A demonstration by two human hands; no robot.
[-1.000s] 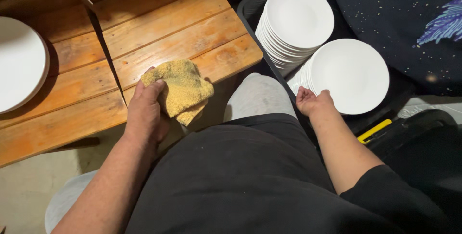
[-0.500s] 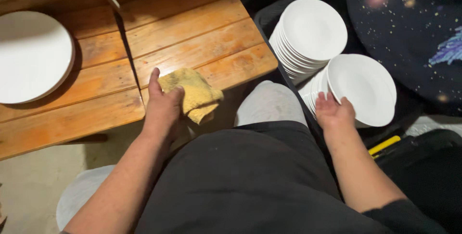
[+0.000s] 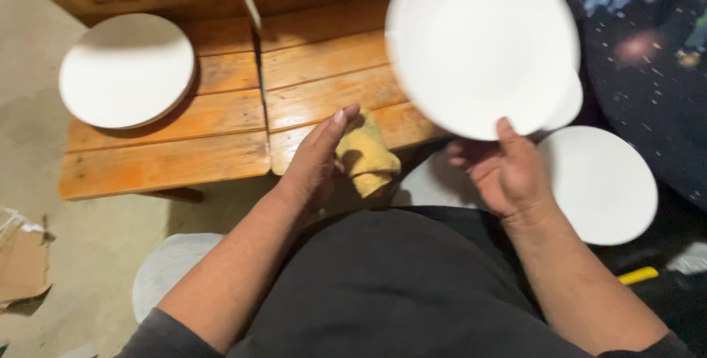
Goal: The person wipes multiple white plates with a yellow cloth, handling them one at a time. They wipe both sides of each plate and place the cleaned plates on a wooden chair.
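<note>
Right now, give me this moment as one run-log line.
left hand: on yellow cloth | right hand: holds white plate raised | wooden bench: one plate

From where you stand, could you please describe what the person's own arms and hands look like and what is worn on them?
Both forearms are bare from the wrist to near the elbow. The left hand and the right hand wear no gloves, and no rings, watch or bracelets show. Dark grey sleeves, matching the dark top, begin near the elbows at the bottom edge of the view. No markings are visible.
</note>
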